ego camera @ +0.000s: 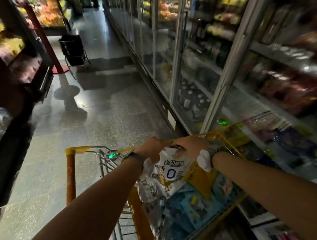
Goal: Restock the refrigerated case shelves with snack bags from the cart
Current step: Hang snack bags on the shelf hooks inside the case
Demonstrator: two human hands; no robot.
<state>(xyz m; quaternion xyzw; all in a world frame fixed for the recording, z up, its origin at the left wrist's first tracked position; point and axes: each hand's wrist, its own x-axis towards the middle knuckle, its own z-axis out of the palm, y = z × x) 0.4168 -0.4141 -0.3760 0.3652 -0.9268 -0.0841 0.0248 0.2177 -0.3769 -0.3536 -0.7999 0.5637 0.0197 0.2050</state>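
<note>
A yellow-framed wire cart stands in the aisle below me, filled with snack bags, several white and several blue. Over the cart both hands hold one white snack bag by its top edge. My left hand grips the bag's top left corner. My right hand grips the top right part. The refrigerated case runs along the right, its nearest section showing shelves of packaged goods.
Glass doors with pale frames line the right side of the aisle. Dark shelving stands on the left. Far ahead a black basket stack and a red post stand on the speckled floor.
</note>
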